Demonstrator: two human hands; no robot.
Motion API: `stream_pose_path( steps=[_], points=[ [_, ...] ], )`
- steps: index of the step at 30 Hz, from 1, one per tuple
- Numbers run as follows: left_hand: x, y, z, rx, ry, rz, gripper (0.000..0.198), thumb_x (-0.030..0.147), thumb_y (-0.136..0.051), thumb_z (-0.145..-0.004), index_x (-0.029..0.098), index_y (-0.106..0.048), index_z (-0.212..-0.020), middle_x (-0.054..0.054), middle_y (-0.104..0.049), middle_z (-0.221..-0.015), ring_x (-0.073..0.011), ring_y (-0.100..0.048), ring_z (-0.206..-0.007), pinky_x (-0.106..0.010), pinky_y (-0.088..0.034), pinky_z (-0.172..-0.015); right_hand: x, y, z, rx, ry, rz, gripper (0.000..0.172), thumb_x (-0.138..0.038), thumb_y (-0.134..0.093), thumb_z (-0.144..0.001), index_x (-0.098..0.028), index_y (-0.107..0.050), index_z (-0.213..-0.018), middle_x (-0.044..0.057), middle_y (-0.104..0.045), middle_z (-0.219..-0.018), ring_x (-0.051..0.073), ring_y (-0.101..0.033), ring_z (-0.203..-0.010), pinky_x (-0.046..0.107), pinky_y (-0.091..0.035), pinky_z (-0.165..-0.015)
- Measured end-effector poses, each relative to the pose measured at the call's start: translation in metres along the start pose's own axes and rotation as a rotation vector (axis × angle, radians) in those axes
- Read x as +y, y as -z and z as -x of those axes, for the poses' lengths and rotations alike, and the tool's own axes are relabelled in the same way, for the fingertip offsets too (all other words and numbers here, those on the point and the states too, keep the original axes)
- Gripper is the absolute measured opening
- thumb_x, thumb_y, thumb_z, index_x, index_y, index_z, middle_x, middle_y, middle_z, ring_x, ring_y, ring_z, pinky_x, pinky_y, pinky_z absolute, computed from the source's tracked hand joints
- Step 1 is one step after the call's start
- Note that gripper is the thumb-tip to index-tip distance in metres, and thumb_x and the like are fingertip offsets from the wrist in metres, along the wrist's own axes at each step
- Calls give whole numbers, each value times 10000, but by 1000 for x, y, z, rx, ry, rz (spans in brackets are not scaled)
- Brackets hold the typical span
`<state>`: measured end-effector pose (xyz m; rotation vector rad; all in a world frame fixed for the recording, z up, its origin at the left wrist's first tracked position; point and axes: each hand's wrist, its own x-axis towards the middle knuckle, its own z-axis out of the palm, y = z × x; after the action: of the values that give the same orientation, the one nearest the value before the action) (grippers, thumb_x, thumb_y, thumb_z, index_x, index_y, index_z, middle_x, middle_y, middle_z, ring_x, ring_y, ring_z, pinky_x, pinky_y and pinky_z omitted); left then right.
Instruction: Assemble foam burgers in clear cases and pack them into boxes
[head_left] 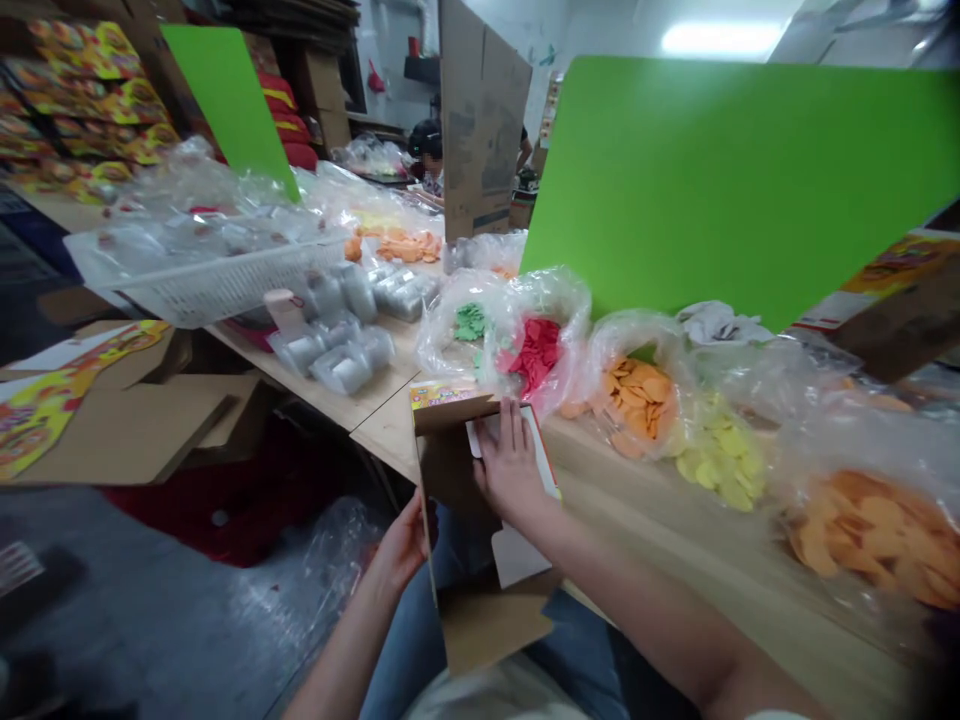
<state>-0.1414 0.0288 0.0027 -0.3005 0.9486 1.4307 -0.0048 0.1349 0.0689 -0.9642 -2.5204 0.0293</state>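
My hands hold an open cardboard box [457,480] upright at the table's edge, above my lap. My left hand [401,550] grips its lower left side. Spread fingers of my right hand [510,465] lie over its upper part, against a white inner panel [517,555]. The box has a brown flap and a colourful printed strip along the top. Close beyond the box sit clear bags of red paper pieces [536,355] and green ones [470,322]. Orange discs [637,395] and yellow discs [720,455] are bagged to the right.
A bag of larger orange discs [877,540] lies on the wooden table [660,520]. Wrapped packs [334,350] and a white plastic basket [225,280] stand to the left. Green boards [739,180] and a cardboard divider [480,120] rise ahead, with a person [426,155] beyond.
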Motion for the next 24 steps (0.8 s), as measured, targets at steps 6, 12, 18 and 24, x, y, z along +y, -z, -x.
stream_pose_path(
  steps=[6,12,18,24],
  points=[
    [-25,50,49,268,-841,-403,393,145,-688,-662,263,-542,-1008,-25,-573,-1077,-175,-509,-1101,-281,-393,-964,16,-15,-12,47,-13,50,445,-328,-497,-844,-227,-460,-1276,81,-61,-1496,330,29,-1353,544,-145,-1048],
    [-75,57,91,-299,-824,-1338,277,258,-633,-725,250,-662,-1001,-130,-571,-1191,-323,-486,-1145,-496,-320,-1007,38,-7,-22,14,17,18,388,-270,-499,-841,-281,-507,-1229,35,-95,-1495,319,-15,-1356,519,-171,-1037],
    [-90,-5,69,402,-1266,-1661,564,346,-559,-790,232,-412,-1322,-116,-108,-1495,-378,9,-1353,-612,-33,-1050,91,-19,-21,-105,-184,-393,636,-438,-496,-821,-215,-290,-1379,115,-377,-1375,277,-425,-1190,422,-380,-938],
    [-84,-37,36,135,-1092,-1511,546,122,-424,-793,159,-374,-1335,-139,-297,-1434,-288,-145,-1358,-495,-65,-1101,95,-30,-2,-46,-121,-513,589,-401,-404,-865,-195,-238,-1391,105,-423,-1340,232,-456,-1159,379,-384,-937]
  ],
)
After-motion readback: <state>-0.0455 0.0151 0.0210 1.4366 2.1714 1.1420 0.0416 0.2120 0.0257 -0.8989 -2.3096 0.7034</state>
